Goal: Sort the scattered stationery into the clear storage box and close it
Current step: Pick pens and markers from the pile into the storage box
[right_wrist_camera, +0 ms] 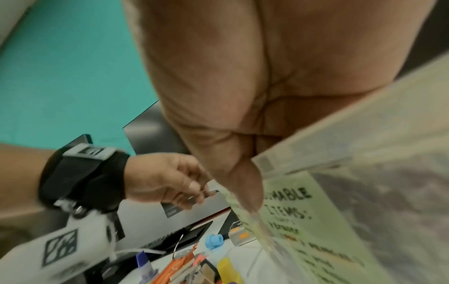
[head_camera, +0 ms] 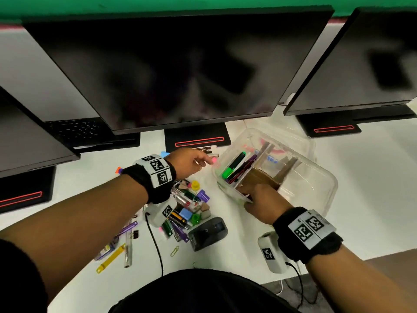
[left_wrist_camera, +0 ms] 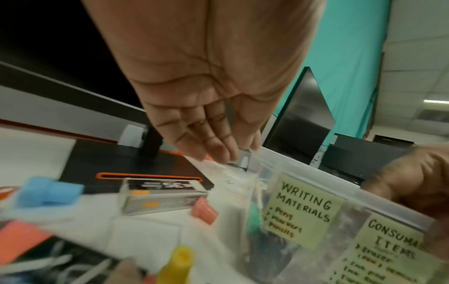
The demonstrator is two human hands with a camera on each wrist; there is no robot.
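Note:
The clear storage box (head_camera: 316, 190) stands open on the white desk, split by cardboard dividers; its left compartment holds a green marker (head_camera: 233, 164) and several pens. Paper labels (left_wrist_camera: 303, 211) on its front wall read "Writing materials" and "Consumable items". My left hand (head_camera: 206, 161) hovers at the box's left corner and pinches a small slim item (head_camera: 213, 159) with a pink end, too blurred to name; the same small item (left_wrist_camera: 244, 156) sits just above the rim. My right hand (head_camera: 250, 195) grips the box's near rim, thumb (right_wrist_camera: 248, 184) on the outer wall.
A pile of loose stationery (head_camera: 189, 206) lies under my left wrist, with a black mouse (head_camera: 207, 232) beside it. A staple box (left_wrist_camera: 157, 194), a blue cap (left_wrist_camera: 48, 194) and a pink eraser (left_wrist_camera: 205, 210) lie left of the box. Monitor stands (head_camera: 198, 138) line the back.

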